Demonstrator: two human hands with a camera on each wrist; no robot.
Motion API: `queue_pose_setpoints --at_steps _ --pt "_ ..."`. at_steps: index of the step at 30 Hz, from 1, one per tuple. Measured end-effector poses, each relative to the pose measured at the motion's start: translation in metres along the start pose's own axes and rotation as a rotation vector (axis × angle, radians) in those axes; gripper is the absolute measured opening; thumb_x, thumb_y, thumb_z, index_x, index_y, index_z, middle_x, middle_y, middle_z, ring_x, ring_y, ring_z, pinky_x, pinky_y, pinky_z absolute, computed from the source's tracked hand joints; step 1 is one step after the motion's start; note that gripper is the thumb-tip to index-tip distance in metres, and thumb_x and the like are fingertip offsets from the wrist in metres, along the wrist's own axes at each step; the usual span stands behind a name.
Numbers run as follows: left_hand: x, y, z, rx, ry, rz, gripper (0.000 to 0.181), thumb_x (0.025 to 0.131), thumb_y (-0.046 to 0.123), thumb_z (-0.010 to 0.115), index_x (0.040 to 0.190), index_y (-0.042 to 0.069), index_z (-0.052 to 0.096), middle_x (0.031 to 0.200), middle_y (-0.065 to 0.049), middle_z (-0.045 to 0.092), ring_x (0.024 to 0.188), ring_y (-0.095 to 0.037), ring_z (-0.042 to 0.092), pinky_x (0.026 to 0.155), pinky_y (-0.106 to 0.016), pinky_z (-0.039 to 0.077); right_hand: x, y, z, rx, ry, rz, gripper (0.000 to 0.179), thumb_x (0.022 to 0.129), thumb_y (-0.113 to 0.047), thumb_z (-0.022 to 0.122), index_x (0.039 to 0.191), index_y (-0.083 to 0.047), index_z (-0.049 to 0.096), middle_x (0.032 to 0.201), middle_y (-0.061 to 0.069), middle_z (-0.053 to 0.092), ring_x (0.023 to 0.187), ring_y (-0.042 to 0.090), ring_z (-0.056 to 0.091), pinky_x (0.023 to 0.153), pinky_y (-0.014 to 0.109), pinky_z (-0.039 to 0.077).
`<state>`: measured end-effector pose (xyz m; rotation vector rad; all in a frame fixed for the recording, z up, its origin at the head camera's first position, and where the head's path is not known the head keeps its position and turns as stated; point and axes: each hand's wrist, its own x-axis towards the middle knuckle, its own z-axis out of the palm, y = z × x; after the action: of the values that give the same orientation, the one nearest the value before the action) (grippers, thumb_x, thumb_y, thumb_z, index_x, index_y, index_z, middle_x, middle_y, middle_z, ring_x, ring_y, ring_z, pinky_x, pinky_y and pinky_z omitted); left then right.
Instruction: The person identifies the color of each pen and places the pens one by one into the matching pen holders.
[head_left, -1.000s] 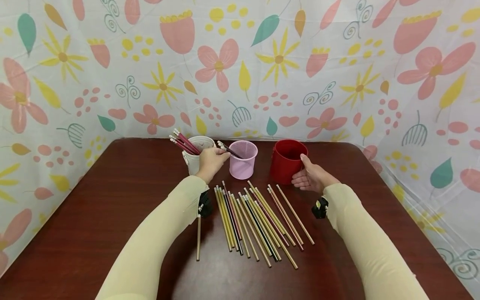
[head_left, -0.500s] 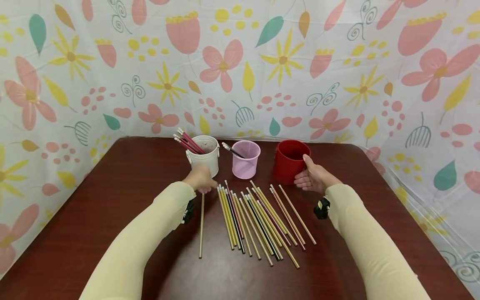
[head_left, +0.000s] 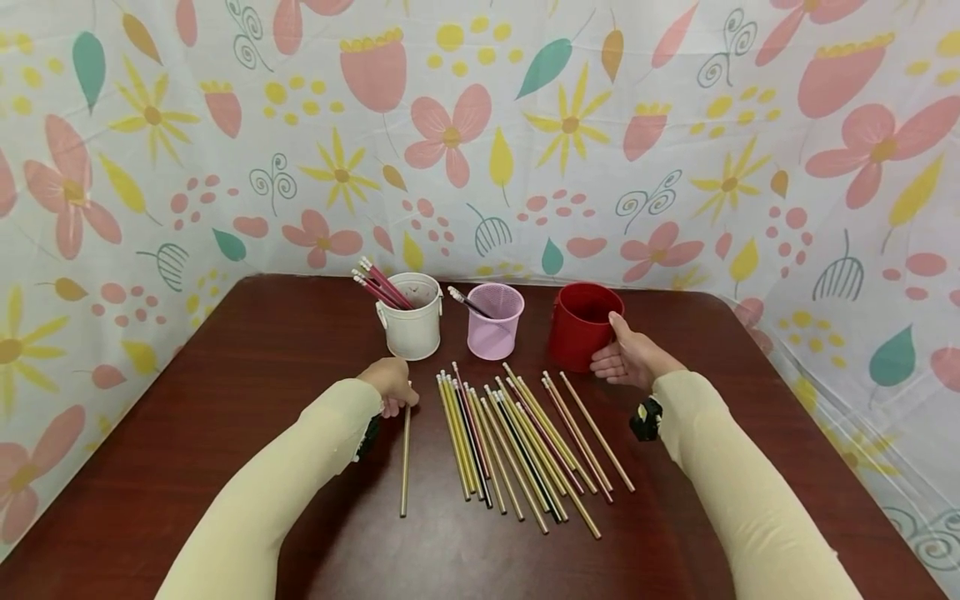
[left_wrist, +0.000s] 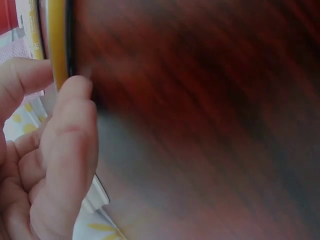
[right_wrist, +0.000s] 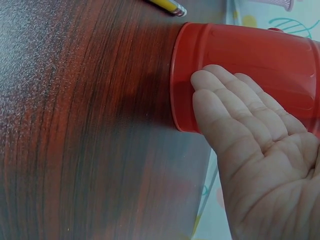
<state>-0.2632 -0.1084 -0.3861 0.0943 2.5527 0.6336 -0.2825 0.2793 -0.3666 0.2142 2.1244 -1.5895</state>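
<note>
My left hand (head_left: 392,385) is at the far end of a lone gold pencil (head_left: 405,471) lying on the table. In the left wrist view the thumb and a fingertip pinch this pencil (left_wrist: 58,40) from both sides. My right hand (head_left: 633,357) rests against the side of a red bucket (head_left: 576,342). Its fingers (right_wrist: 240,102) lie straight along the bucket wall, and the thumb reaches up to the rim. Between the hands lies a spread of several pencils (head_left: 517,450), gold, yellow, black and dark red, with white erasers facing away from me.
A white bucket (head_left: 414,333) with several dark pink pencils (head_left: 381,285) leaning in it stands at the back left. Beside it a pink mesh cup (head_left: 493,333) holds black pencils (head_left: 468,302). A floral cloth (head_left: 480,150) hangs behind the brown table (head_left: 225,400).
My left hand has let go of the black pencils in the pink cup and come back toward me, down to the lone gold pencil. The right hand stays at the red bucket.
</note>
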Motion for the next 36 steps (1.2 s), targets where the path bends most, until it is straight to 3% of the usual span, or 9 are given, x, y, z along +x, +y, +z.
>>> queue_pose_setpoints --at_steps 6,11,18,22,27,32,36 --pt "0.001 0.003 0.002 -0.012 -0.011 0.021 0.02 0.083 0.007 0.064 0.064 0.0 0.062 0.059 -0.01 0.063 0.047 -0.016 0.057 0.048 -0.027 0.05 0.0 0.0 0.0 -0.004 -0.004 -0.003 0.092 0.097 -0.063 0.015 0.13 0.019 0.039 0.122 0.027 0.059 0.106 0.032 0.062 0.103 0.046 0.039" --pt "-0.001 0.008 0.001 -0.058 -0.01 0.06 0.018 0.082 0.008 0.062 0.065 0.001 0.06 0.063 -0.009 0.061 0.05 -0.017 0.059 0.052 -0.03 0.054 0.0 0.001 0.0 -0.007 -0.009 -0.006 0.092 0.096 -0.064 0.016 0.129 0.019 0.04 0.115 0.024 0.063 0.102 0.029 0.064 0.1 0.044 0.042" --pt "-0.011 0.019 -0.007 -0.313 -0.044 0.126 0.003 0.079 0.002 0.058 0.077 0.001 0.06 0.068 -0.005 0.055 0.056 -0.017 0.053 0.052 -0.03 0.052 0.002 0.001 -0.002 -0.012 -0.013 -0.006 0.092 0.096 -0.064 0.015 0.128 0.018 0.041 0.105 0.016 0.068 0.094 0.024 0.066 0.093 0.039 0.047" --pt "-0.017 0.03 -0.011 -0.452 -0.06 0.16 0.005 0.08 -0.002 0.056 0.083 0.001 0.056 0.067 -0.004 0.053 0.054 -0.014 0.05 0.05 -0.027 0.05 0.001 0.002 -0.002 -0.014 -0.009 -0.007 0.091 0.096 -0.064 0.015 0.127 0.018 0.042 0.102 0.013 0.068 0.092 0.023 0.066 0.094 0.039 0.047" --pt "-0.023 0.042 -0.015 -0.553 0.004 0.221 0.006 0.082 -0.004 0.057 0.087 0.0 0.055 0.065 -0.002 0.053 0.053 -0.012 0.051 0.051 -0.028 0.052 0.001 0.001 -0.002 -0.008 -0.01 -0.008 0.091 0.097 -0.063 0.015 0.128 0.018 0.042 0.1 0.012 0.068 0.093 0.023 0.066 0.095 0.039 0.047" --pt "-0.029 0.047 -0.018 -0.623 0.082 0.263 0.008 0.082 -0.004 0.059 0.089 -0.004 0.057 0.068 -0.001 0.057 0.057 -0.012 0.055 0.054 -0.03 0.054 0.0 0.001 0.0 -0.01 -0.008 -0.011 0.09 0.097 -0.062 0.015 0.129 0.019 0.04 0.111 0.02 0.065 0.1 0.028 0.064 0.099 0.042 0.043" --pt "-0.032 0.052 -0.021 -0.701 0.156 0.347 0.007 0.081 -0.005 0.062 0.087 -0.003 0.058 0.071 -0.001 0.059 0.06 -0.01 0.057 0.057 -0.027 0.054 -0.001 0.001 0.001 -0.012 -0.013 -0.014 0.091 0.097 -0.062 0.014 0.13 0.019 0.039 0.117 0.024 0.062 0.104 0.03 0.063 0.101 0.044 0.041"
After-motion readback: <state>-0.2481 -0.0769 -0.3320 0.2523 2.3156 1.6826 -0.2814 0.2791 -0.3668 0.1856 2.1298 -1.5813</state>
